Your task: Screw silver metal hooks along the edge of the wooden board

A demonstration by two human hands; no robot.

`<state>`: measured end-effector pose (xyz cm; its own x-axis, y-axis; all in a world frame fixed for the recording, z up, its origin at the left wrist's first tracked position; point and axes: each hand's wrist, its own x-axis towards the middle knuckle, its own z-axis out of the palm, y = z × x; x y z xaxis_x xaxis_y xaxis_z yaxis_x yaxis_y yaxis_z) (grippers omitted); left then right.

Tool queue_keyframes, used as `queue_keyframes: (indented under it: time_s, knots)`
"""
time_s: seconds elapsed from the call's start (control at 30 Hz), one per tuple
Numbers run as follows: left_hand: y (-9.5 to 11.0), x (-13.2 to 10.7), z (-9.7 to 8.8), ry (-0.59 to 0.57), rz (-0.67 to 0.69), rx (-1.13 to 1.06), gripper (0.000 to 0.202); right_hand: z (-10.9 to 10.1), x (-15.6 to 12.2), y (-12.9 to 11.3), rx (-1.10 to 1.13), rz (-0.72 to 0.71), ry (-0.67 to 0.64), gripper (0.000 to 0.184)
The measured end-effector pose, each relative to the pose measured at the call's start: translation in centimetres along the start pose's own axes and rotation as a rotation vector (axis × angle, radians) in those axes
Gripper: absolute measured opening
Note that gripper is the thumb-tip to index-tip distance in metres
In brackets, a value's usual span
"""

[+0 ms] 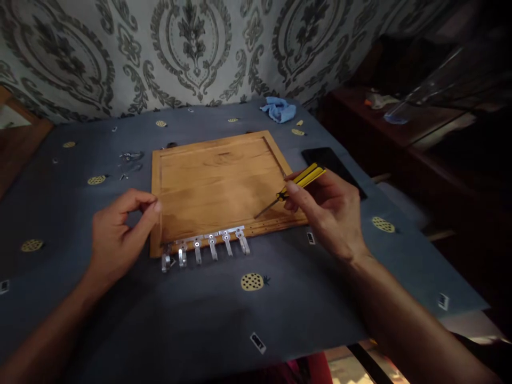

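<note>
My right hand (334, 213) holds a yellow-and-black screwdriver (302, 181), its shaft pointing down and left above the wooden board (216, 181). My left hand (122, 229) is closed in a pinch at the board's left edge; whatever is between thumb and forefinger is too small to make out. Along the near edge of the board lies a metal hook rail (212, 241) with several hooks hanging over the side. Screw heads show on some of the hooks. Small dark holes dot the board's near edge to the right of the rail.
A few small metal pieces (130, 156) lie left of the board. Beyond its right side rests a black phone-like slab (332, 165). A crumpled blue cloth (279, 109) sits at the back by the patterned wall. The blue tablecloth (192, 325) has pineapple prints.
</note>
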<state>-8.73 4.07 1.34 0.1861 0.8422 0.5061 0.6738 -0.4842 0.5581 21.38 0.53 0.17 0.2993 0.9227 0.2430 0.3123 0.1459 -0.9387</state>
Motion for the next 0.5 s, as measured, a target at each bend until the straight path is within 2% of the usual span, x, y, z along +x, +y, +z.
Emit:
queue_keyframes:
  time_s: [0.13,0.17,0.23,0.3,0.4,0.5]
  knots:
    - [-1.7,1.1,-0.4,0.089,-0.087,-0.089,0.015,0.2,1.0,1.1,0.129,0.161,0.116,0.034]
    - [-2.3,1.4,-0.5,0.1,-0.101,-0.102,0.017,0.5,1.3,1.5,0.162,0.221,0.113,0.038]
    - [-3.5,1.8,-0.6,0.116,-0.134,-0.132,0.019,1.4,2.0,2.3,0.26,0.317,-0.004,0.044]
    - [-4.8,2.1,-0.6,0.107,-0.218,-0.232,0.019,2.5,2.5,2.7,0.306,0.317,-0.102,0.054]
    - [-6.3,2.2,-0.3,0.107,-0.248,-0.277,0.021,3.7,2.9,2.8,0.341,0.237,-0.164,0.072]
    - [-7.7,2.1,0.0,0.107,-0.258,-0.271,0.023,3.3,2.6,2.5,0.287,0.168,-0.154,0.071]
